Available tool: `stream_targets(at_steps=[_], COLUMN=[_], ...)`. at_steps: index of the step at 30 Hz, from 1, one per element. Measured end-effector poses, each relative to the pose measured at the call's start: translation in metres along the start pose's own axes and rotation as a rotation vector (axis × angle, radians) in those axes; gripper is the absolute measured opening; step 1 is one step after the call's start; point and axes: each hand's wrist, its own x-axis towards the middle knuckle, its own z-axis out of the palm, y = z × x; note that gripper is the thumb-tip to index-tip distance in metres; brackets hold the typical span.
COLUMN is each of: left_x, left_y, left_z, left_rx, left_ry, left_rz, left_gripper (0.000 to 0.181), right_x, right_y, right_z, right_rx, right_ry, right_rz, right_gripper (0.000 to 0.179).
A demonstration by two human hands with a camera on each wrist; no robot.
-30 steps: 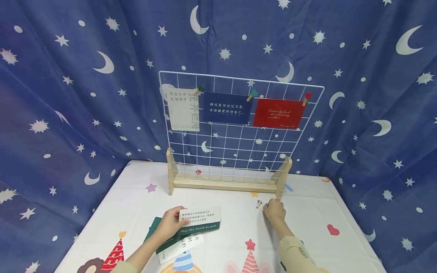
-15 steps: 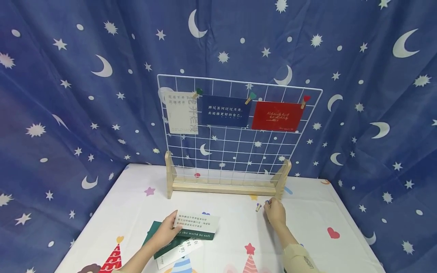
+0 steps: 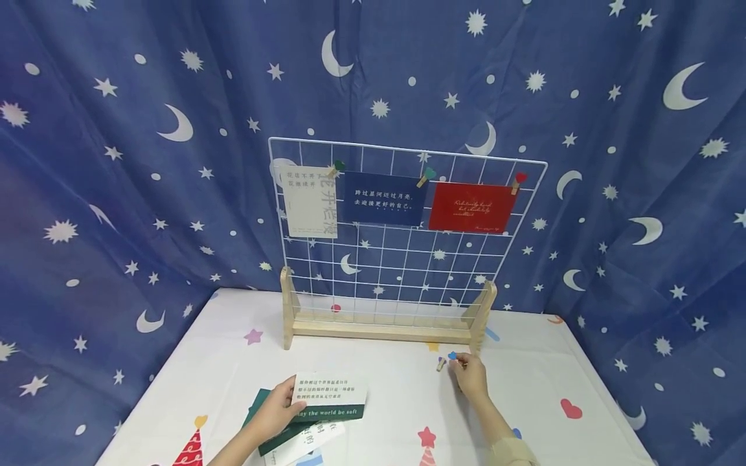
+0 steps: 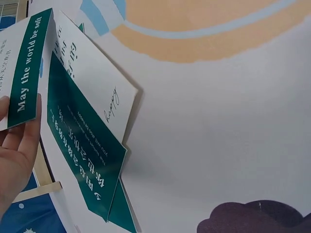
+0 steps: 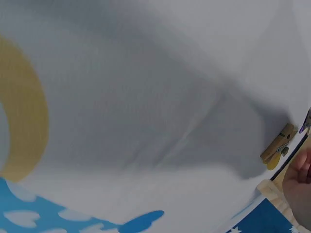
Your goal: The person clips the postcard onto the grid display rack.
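Beside the right end of the stand, one change worth logging: a blue heart now shows plainly at the fingertips of the right hand, where half a second ago only a scrap of blue peeped out. Hand itself barely shifted relative to the stand. Fingers narrowed in a pinch; whatever the heart is fixed to is hidden by them. Right wrist view catches only part of this hand at its edge, so no help on the grip.

Loose peg has not moved: on the surface, just left of the pinch.

Left hand holds the card, "May the world be soft", thumb on its face, fingers behind. Drawn slightly left over the past second. Held over a green card and a white card, which lie overlapping on the surface.

My reading: both hands are now supplied, a card in one and probably a peg in the other, but the two are well apart, nothing joined.

Grid unchanged: cream card, blue card, red card in a row, each pegged near its upper right.
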Motion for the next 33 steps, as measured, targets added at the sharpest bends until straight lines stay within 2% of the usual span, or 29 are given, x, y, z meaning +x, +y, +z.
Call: stream_targets(at_steps=[4,12,16,22,25,33], left_x=[0.001,0.001,0.002,0.003,0.004,0.01], left_y=[-0.004,-0.001,0.0,0.002,0.003,0.005], left_z=[0.0,-0.003,-0.004,-0.005,-0.007,-0.013], left_rx=[-0.032,-0.109,-0.117,-0.116,-0.114,-0.114], left_ry=[0.016,0.222,0.267,0.333,0.362,0.402], left_rz=[0.001,-0.078,-0.101,-0.165,-0.197,-0.183], left_gripper=[0.045,0.043,0.041,0.04,0.04,0.039], right_x=[-0.004,-0.012,-0.015,-0.021,-0.024,-0.03], right_y=[0.003,0.0,-0.001,-0.002,-0.002,-0.003], right_z=[-0.002,0.004,0.009,0.013,0.013,0.011], right_rx=[0.075,0.233,0.283,0.305,0.3,0.229], right_ry=[-0.015,-0.106,-0.117,-0.145,-0.134,-0.067], right_rz=[0.037,0.075,0.077,0.043,0.027,-0.045], right_gripper=[0.015,0.02,0.019,0.015,0.015,0.015])
